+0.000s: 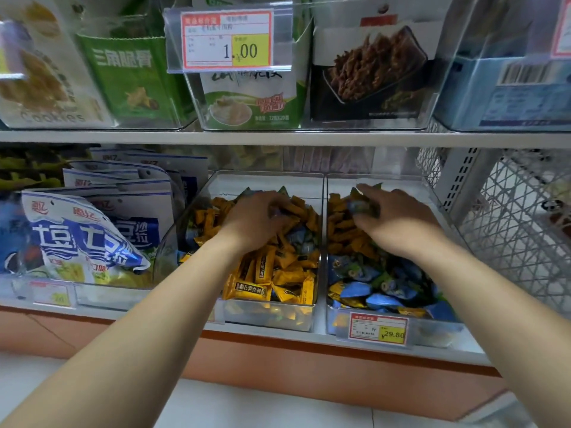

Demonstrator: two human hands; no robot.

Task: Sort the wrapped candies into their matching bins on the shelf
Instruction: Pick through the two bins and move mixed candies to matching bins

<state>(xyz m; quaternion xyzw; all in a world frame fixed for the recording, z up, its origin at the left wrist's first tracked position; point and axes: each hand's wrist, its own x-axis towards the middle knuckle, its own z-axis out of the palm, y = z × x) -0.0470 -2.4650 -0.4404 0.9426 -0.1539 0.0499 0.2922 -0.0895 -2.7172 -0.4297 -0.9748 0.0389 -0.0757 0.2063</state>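
Yellow candies and blue candies seem mixed in both clear bins.

The right clear bin shows blue candies, touched with green and gold, in front and yellow-orange candies behind. The left clear bin is mostly yellow-orange candies with black label bands, a few blue candies mixed in. The price tag is white with a red border and a yellow price patch, as is the upper price tag. The snack bag is blue and white. Above, the green pouch bears white lettering, and the black box pictures brown strips. The base panel is orange.
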